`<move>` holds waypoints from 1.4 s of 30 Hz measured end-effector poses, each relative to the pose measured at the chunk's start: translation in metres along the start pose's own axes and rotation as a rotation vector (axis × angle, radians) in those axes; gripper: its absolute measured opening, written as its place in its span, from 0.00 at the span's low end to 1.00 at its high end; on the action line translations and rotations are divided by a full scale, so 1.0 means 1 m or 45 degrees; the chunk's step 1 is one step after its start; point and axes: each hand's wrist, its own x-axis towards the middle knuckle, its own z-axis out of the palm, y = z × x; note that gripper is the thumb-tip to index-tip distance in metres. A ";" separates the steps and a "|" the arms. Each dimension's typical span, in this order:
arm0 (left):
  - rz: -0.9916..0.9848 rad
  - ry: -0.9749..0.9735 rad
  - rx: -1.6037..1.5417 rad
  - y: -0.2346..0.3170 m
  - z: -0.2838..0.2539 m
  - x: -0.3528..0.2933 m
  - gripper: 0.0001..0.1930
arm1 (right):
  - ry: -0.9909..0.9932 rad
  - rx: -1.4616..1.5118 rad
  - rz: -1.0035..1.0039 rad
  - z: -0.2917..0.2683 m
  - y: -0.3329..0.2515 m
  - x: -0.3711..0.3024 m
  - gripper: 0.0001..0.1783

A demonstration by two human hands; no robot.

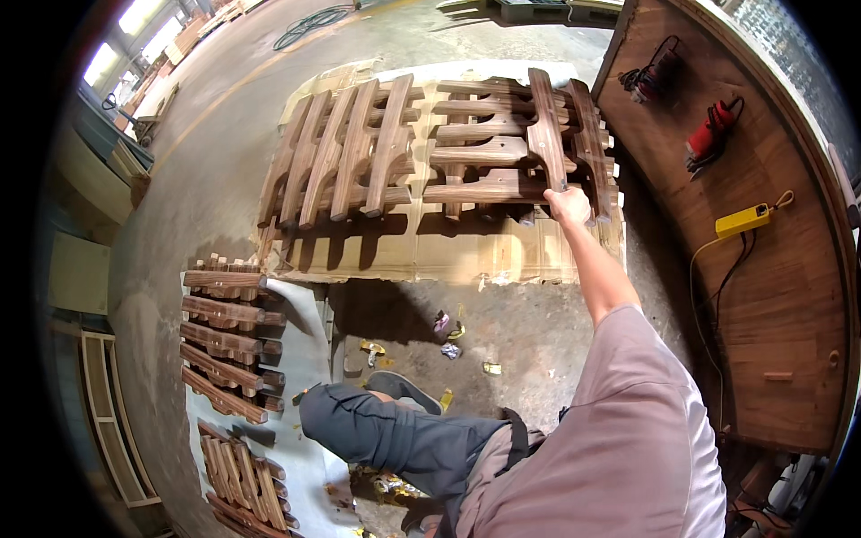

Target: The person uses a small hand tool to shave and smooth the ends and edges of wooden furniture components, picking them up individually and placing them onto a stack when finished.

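Observation:
My right hand (569, 205), arm stretched forward, is closed around the near end of a shaped brown wooden piece (543, 125) with a widened, curved middle. That piece lies across, or just above, a stack of similar pieces (484, 154) set crosswise; whether it touches them I cannot tell. Just right of it is another such wooden piece (587, 148). A second stack of wooden pieces (345, 148) lies to the left on the same cardboard (430, 255). My left hand is out of view.
More stacked wooden pieces (224, 314) lie on a pale sheet (309, 300) at the left. Crumpled scraps (444, 327) litter the concrete floor. On the right stands a wooden bench (771, 314) with a red power tool (708, 133) and a yellow power strip (743, 221) with cords.

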 end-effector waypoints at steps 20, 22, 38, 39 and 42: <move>0.549 -0.009 0.155 0.042 -0.119 -0.100 0.15 | -0.863 0.622 -0.543 0.062 -0.037 -0.009 0.14; 0.626 0.322 0.063 0.016 -0.127 -0.103 0.12 | -1.519 1.067 0.020 0.085 -0.055 0.002 0.15; 0.129 2.215 1.213 -0.234 -0.235 -0.148 0.25 | -2.687 -0.218 -1.265 0.124 -0.215 -0.608 0.08; 0.101 2.107 1.301 -0.224 -0.232 -0.148 0.26 | -2.607 -0.313 -1.211 0.097 -0.196 -0.636 0.08; 0.119 2.034 1.592 -0.211 -0.255 -0.133 0.29 | -2.627 -0.458 -1.089 0.087 -0.155 -0.670 0.08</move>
